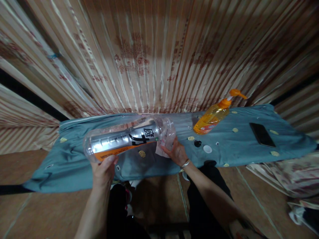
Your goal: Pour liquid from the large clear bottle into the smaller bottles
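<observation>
A large clear plastic bottle [124, 139] with a silver and orange label is tilted on its side above the cloth, its neck toward the right. My left hand [103, 171] grips it near the base, thumb on the label. At the neck end, my right hand [178, 152] is closed on a thin pale tissue [162, 151] pressed around the bottle's neck. The tissue partly hides the mouth. To the right of that hand lie a small black cap [197, 143] and a white round disc [207, 149].
A pump bottle [211, 118] of orange liquid stands toward the back right on the blue-green cloth [74, 172] of the narrow table. Farther right lies a black phone [262, 134]. A pleated curtain [154, 59] hangs right behind the table. My legs are beneath the front edge.
</observation>
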Demonstrator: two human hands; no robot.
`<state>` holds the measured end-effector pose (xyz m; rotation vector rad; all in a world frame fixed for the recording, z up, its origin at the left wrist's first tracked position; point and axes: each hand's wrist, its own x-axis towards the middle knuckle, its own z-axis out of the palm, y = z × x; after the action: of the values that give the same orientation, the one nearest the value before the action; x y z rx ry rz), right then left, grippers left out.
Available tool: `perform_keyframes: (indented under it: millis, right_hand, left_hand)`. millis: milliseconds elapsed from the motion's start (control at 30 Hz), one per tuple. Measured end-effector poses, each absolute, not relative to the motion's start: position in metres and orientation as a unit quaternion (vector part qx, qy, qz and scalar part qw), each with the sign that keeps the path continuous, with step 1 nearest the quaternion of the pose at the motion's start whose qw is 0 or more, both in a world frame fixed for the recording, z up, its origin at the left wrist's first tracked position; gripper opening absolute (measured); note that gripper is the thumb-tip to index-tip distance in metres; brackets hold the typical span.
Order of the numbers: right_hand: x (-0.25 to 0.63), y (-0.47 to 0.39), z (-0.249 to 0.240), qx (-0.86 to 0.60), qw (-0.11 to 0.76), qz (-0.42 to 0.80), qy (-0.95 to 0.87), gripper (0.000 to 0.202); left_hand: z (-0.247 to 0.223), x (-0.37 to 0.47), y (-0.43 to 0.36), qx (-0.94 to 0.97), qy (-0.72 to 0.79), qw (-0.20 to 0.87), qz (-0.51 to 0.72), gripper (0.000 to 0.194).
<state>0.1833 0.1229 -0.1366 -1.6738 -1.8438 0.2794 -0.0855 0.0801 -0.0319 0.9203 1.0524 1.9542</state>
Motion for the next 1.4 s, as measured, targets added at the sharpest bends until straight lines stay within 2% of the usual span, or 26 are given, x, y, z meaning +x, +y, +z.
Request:
perform_keyframes:
  millis: [167,800,1167,1400]
  right_hand:
    - [0.1821,0.1236,-0.1392,-0.64,0.309,0.091,-0.698,0.079]
    - [0.1827,0.1232,-0.1377,-0.648,0.297,0.092,-0.696,0.076]
    - [0.1836,0.1235,-0.1428,-0.636,0.319,0.093,-0.696,0.074]
    - [0.1821,0.1235,-0.142,-0.64,0.308,0.078,-0.7,0.079]
  left_hand:
    - [-0.0328,-0.0857,0.0801,0.35,0.414,0.367,0.756,0.041]
    - [-0.0323,-0.0859,0.0803,0.358,0.409,0.366,0.755,0.045]
    - [-0.0324,-0.0858,0.0802,0.347,0.421,0.368,0.753,0.045]
    - [-0.0368,-0.0871,0.0809,0.361,0.399,0.368,0.758,0.043]
